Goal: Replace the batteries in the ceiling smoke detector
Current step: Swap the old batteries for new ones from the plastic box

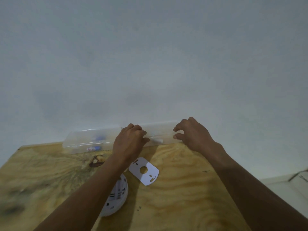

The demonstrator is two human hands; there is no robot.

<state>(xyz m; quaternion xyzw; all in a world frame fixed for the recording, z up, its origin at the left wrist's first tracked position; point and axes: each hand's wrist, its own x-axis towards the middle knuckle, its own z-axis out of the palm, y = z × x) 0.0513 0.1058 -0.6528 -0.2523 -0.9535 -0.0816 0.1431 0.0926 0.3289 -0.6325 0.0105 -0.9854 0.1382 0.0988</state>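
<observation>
A long clear plastic box (80,140) lies along the wall at the far edge of the wooden table (183,197). Inside it I see a blue and red battery (94,148) and a blurred blue item (100,138). My left hand (130,140) rests on the box's middle with its fingers curled over the lid. My right hand (191,132) hovers at the box's right end, fingers apart, thumb near the edge. The white smoke detector (116,199) lies open-side up under my left forearm, partly hidden. Its flat white mounting plate (144,170) lies beside it.
A pale wall (150,64) rises directly behind the box. The table top has a dark knot (96,161) left of centre. Past the table's right edge there is a white ledge (283,185).
</observation>
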